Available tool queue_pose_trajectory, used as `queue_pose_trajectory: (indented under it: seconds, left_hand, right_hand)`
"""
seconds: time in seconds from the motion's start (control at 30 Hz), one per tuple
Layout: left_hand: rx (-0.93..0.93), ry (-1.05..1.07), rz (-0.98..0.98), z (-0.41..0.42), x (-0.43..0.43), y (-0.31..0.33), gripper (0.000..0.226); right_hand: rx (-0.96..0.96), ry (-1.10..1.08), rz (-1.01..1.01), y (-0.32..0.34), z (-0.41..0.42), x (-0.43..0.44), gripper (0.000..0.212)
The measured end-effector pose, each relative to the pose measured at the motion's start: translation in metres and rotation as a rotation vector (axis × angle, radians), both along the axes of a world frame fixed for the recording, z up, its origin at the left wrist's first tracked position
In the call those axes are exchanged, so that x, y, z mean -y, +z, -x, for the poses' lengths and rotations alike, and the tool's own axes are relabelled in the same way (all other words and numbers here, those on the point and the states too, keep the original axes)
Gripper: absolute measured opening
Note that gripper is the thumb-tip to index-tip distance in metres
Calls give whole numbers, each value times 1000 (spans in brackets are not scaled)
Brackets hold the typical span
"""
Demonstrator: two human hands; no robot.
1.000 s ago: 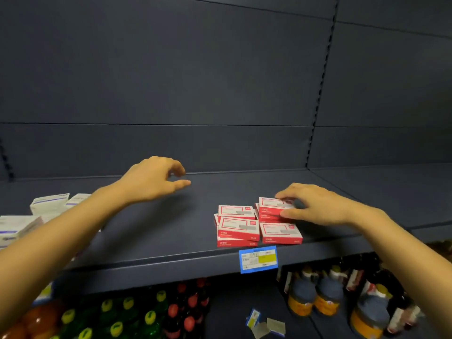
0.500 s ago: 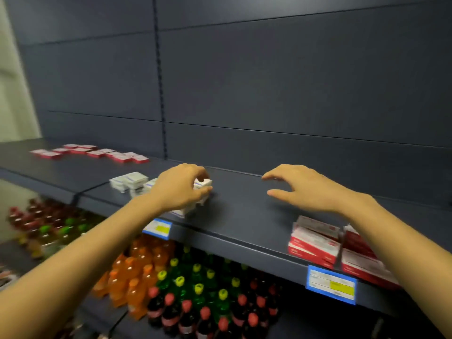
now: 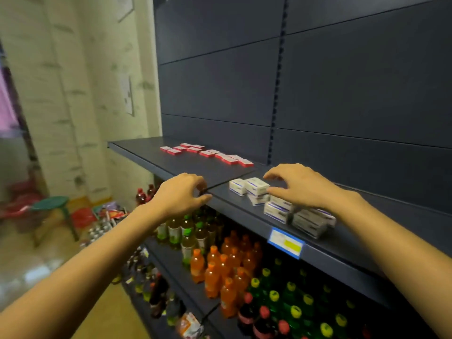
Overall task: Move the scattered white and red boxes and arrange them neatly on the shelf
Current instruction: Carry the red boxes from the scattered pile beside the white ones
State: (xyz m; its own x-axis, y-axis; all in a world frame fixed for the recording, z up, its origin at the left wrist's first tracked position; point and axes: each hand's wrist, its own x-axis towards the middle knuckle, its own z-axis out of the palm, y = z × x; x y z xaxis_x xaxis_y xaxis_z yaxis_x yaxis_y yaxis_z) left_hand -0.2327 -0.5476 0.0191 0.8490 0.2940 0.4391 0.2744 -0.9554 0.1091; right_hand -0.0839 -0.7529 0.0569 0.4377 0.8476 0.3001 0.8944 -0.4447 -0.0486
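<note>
A dark shelf [image 3: 244,211] runs along a shop wall above rows of drink bottles [image 3: 220,270], with a blue price tag [image 3: 285,243] on its front edge. Just above and beside the tag, white boxes [image 3: 256,186] lie in a loose, uneven heap, and far left of the tag red boxes [image 3: 208,153] lie scattered flat, so most tidying seems left. The right hand [image 3: 300,184] hovers spread over the white boxes, holding nothing; the left hand [image 3: 181,194], loosely curled and empty, hangs left of the tag.
</note>
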Motion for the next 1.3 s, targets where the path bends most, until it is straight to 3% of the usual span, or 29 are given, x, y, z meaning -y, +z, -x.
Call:
queue_pose_trajectory:
  seconds: [0.33,0.67,0.97,1.17,1.3]
  left_hand:
    - [-2,-8,-53,20,-165,-8,33]
    - [6,-33,60,6,-285,-23,35]
    - [80,-69,69,-55,-392,-34,34]
    - [14,-55,76,-110,-473,-17,35]
    - [86,-93,128,-140,-520,-12,33]
  right_hand:
    - [-44,16,-9,-14,6,-182,37]
    - [-120,2,63,-22,-13,-321,37]
    - [-127,-24,61,-29,-69,-452,39]
    - [-103,-129,113,-29,-118,-532,42]
    - [-77,-192,162,-30,-146,-570,48]
